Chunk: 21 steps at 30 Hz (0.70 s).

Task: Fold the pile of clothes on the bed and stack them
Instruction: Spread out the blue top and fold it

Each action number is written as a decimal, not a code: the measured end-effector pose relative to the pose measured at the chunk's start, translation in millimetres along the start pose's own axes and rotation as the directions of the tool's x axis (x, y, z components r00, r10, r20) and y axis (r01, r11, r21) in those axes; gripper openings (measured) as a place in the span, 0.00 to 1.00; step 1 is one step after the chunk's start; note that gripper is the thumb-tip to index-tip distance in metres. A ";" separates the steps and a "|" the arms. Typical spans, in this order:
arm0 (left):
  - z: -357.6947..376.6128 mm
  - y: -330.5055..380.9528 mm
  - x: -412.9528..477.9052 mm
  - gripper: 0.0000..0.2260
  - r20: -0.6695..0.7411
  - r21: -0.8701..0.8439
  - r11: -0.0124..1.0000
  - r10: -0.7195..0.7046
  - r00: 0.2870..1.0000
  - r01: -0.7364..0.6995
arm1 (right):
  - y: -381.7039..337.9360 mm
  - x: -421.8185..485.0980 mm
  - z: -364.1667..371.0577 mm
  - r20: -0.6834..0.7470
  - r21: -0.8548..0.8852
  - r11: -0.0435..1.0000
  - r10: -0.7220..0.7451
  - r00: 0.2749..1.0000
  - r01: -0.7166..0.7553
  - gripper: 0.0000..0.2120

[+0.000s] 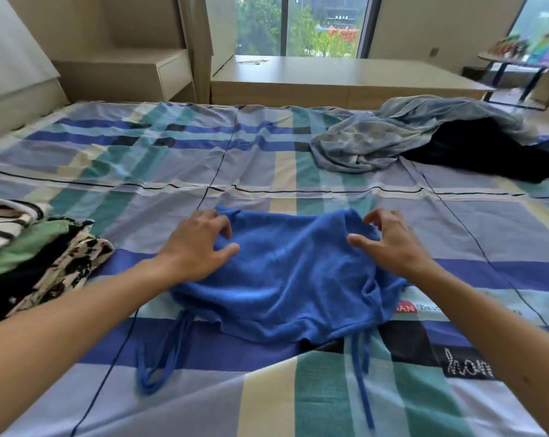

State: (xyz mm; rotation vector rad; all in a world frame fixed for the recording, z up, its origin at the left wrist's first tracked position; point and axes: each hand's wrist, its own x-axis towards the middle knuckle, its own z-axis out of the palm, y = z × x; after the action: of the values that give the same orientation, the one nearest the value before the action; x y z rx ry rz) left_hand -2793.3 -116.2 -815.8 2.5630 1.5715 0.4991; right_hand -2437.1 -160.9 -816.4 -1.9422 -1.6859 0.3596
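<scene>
Clothes first: the blue top [285, 272] lies on the bed [266, 159] between our hands. Our left hand [197, 244] pinches its far corner. Our right hand [389, 241] curls over the other, but we cannot tell if it grips. Let's pull both corners evenly and tuck in the loose strings [159, 357] behind our fingers. The folded stack [46, 257] sits left of our left fingers, and unfolded clothes [377, 143] wait far past the right ones.

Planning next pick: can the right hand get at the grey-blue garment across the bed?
Probably yes, with a forward stretch. The right hand sits at the blue top's far corner, only bare bedsheet lies between, and the grey-blue garment lies uncovered over a black garment.
</scene>
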 end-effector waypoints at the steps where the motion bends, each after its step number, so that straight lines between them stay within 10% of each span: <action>1: 3.0 -0.9 10.3 0.19 -0.052 -0.019 0.995 -0.101 0.994 0.100 | 1.1 3.3 1.4 0.016 0.049 0.997 0.058 0.998 -0.059 0.27; 6: 16.5 -6.1 61.3 0.31 0.092 -0.314 0.759 -0.573 0.814 0.570 | 10.6 18.7 8.7 0.173 0.341 0.892 0.251 0.952 -0.297 0.39; 11: 26.1 -20.8 87.8 0.29 0.283 -0.356 0.606 -0.655 0.700 0.711 | 7.8 42.0 10.4 0.321 0.462 0.773 0.311 0.895 -0.434 0.49; 17: 14.3 -21.1 96.9 0.12 0.341 -0.585 0.494 -0.569 0.748 0.643 | 7.2 51.7 14.4 0.300 0.513 0.764 0.268 0.915 -0.392 0.10; 21: 17.9 -40.6 98.8 0.13 0.188 -0.553 0.525 -0.677 0.711 0.646 | 24.3 60.1 2.5 0.092 0.433 0.806 0.405 0.910 -0.403 0.11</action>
State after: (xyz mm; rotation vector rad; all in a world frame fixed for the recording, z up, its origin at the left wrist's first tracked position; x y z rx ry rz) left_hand -2781.0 -8.7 -820.3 1.3477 1.8653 0.7879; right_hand -2407.2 -103.6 -823.2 -1.9208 -1.0407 0.8231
